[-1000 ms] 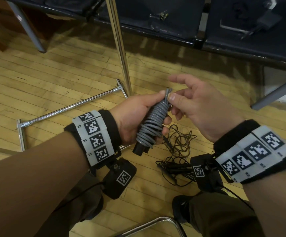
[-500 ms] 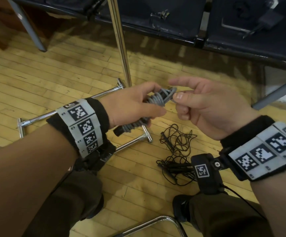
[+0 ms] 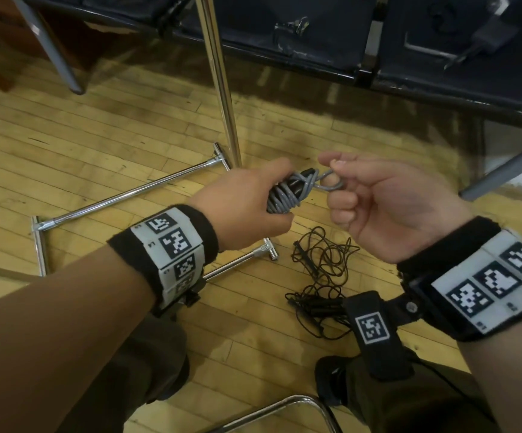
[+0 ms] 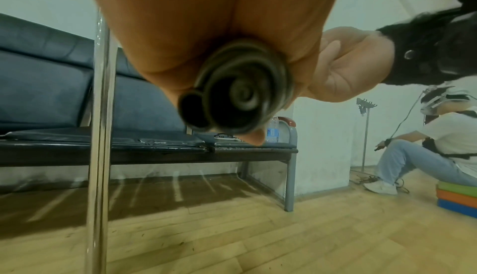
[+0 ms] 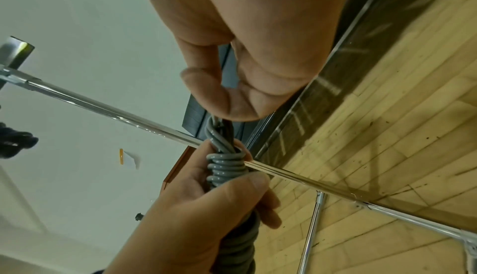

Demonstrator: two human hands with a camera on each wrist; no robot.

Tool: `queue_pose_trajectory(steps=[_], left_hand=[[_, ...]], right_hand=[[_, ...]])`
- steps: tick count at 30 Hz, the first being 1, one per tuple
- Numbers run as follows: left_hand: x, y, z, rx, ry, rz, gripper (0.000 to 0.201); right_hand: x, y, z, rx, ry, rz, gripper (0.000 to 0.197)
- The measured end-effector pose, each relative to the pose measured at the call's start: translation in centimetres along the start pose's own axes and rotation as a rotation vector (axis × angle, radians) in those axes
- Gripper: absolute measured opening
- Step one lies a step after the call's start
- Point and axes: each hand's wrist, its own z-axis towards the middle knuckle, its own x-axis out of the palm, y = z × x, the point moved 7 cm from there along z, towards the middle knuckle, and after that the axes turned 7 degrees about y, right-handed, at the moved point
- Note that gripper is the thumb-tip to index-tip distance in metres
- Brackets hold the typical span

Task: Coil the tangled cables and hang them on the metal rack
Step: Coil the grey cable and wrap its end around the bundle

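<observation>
The left hand [image 3: 247, 207] is wrapped round a tightly wound bundle of smooth grey plastic-sheathed cable [image 3: 286, 198], turns stacked like a spring w/ a dark plug end poking out the far tip. The right hand [image 3: 387, 204] has fingers curled in, thumb and forefinger pinching a small loop of the same grey cable at the bundle's top; from the right wrist view that loop twists out of the coil straight into the fingertips [image 5: 206, 82]. Both hands are held mid-air over the pale wood-strip floor [image 3: 97, 145], scuffed and matte. Just behind them stands the chrome tube rack [image 3: 222, 89], round shiny upright rising from a rectangular base of thin bars flat on the floor, the upright v. close to the left knuckles. A thin black wire in a loose tangle [image 3: 322, 273] lies on the floor below the right hand, near the base's corner. A dark blue padded bench w/ grey metal legs [image 3: 284, 35] closes off the far side; open floor lies to the left.
</observation>
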Motion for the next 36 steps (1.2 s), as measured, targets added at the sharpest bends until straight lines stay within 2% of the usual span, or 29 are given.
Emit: queue_pose_trajectory(steps=[5, 10, 13, 16, 19, 21, 24, 27, 29, 32, 36], left_hand=[[0.9, 0.4, 0.1, -0.058, -0.003, 0.199, 0.033], [1.5, 0.5, 0.2, -0.059, 0.046, 0.199, 0.031], [2.0, 1.4, 0.4, -0.153, 0.090, -0.002, 0.037], [2.7, 1.9, 0.7, -0.214, 0.142, -0.194, 0.055], [3.5, 1.7, 1.0, -0.185, 0.209, -0.259, 0.060], [3.3, 1.5, 1.2, -0.146, 0.206, -0.338, 0.062], [2.8, 1.7, 1.2, -0.107, 0.214, -0.608, 0.075], [2.5, 1.5, 0.8, -0.063, 0.233, -0.708, 0.069], [2.3, 1.4, 0.3, -0.050, 0.186, -0.749, 0.066], [1.3, 0.8, -0.9, -0.044, 0.035, -0.857, 0.062], [-1.8, 0.0, -4.0, -0.082, -0.117, -0.826, 0.050]], right_hand=[[-1.0, -0.1, 0.0, 0.090, -0.054, -0.104, 0.024], [-2.1, 0.7, -0.3, 0.060, -0.090, -0.198, 0.016], [-2.0, 0.8, -0.2, -0.071, -0.187, -0.283, 0.010], [-1.3, -0.4, 0.3, -0.080, -0.197, -0.365, 0.024], [-0.3, -1.9, 1.0, -0.064, -0.154, -0.436, 0.033], [-0.3, -1.1, 1.1, -0.145, -0.210, -0.488, 0.026], [-0.9, 0.6, 0.8, -0.257, -0.260, -0.470, 0.022], [-0.9, 1.2, 0.4, -0.314, -0.264, -0.414, 0.026], [-0.3, 1.4, 0.3, -0.341, -0.250, -0.324, 0.031], [1.1, 2.1, 0.1, -0.345, -0.174, -0.176, 0.035], [5.3, 2.0, -1.3, -0.266, -0.007, -0.358, 0.023]])
